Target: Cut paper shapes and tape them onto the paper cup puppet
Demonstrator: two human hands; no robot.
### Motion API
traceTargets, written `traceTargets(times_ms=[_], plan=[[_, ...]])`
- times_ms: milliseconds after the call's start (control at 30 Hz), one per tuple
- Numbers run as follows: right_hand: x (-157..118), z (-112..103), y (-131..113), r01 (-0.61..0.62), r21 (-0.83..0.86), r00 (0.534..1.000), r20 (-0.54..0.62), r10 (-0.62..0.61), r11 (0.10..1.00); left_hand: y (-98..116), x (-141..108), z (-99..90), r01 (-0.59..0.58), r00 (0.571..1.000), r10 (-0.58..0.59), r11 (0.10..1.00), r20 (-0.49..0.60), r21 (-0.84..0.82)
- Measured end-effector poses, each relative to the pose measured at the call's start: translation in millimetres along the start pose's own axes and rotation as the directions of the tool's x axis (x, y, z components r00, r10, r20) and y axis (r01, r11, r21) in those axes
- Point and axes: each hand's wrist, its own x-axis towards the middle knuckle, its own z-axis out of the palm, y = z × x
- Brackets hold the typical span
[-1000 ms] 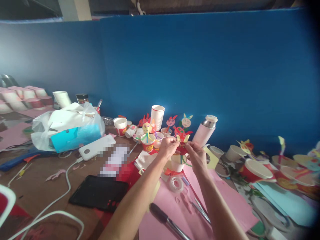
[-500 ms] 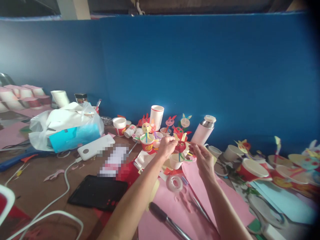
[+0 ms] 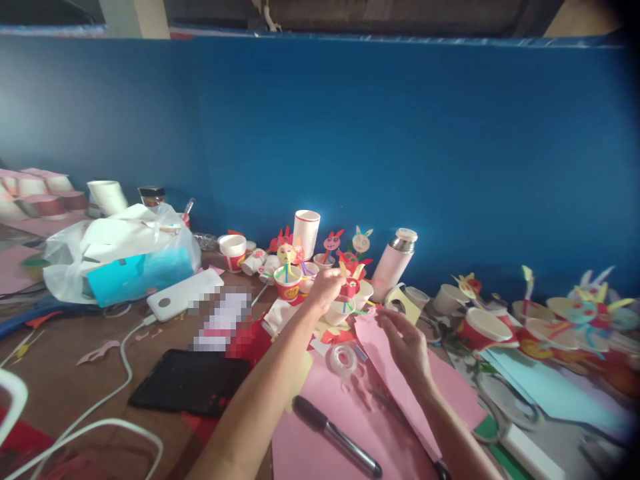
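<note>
My left hand (image 3: 327, 291) is closed in a pinch at the edge of a red paper animal head (image 3: 351, 287) with yellow ears. The head stands over a white paper cup (image 3: 341, 312), with green paper strips reaching out from the cup. To the right, my right hand (image 3: 406, 340) has its fingers curled together beside the small pink end (image 3: 371, 311) of a strip. What lies between those fingertips is too small to make out. Below the hands are pink paper sheets (image 3: 320, 427), a clear tape roll (image 3: 343, 360) and a black marker (image 3: 336, 435).
Behind stand a paper cup stack (image 3: 307, 233), a pink thermos (image 3: 393, 263) and finished-looking paper figures in cups (image 3: 289, 283). More cups (image 3: 487, 327) crowd the right. On the left lie a plastic bag (image 3: 70, 260), a white power bank (image 3: 185, 293) with cable and a black tablet (image 3: 193, 381).
My right hand has dropped lower, away from the red animal head. My left hand stays by the head. The whole view has shifted slightly.
</note>
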Motion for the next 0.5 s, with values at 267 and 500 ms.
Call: traceTargets(times_ms=[267,500], plan=[[-9,14,-2,0.166,-0.139,0.984,0.089,-0.154,0.976,8,3,-4.3,0.011,0.998,-0.013,0.999,-0.061,-0.043],[4,42,-5,0.196,-0.253,0.980,0.093,-0.178,0.947,5,0,-17.5,-0.047,0.990,0.044,0.999,-0.137,-0.018]])
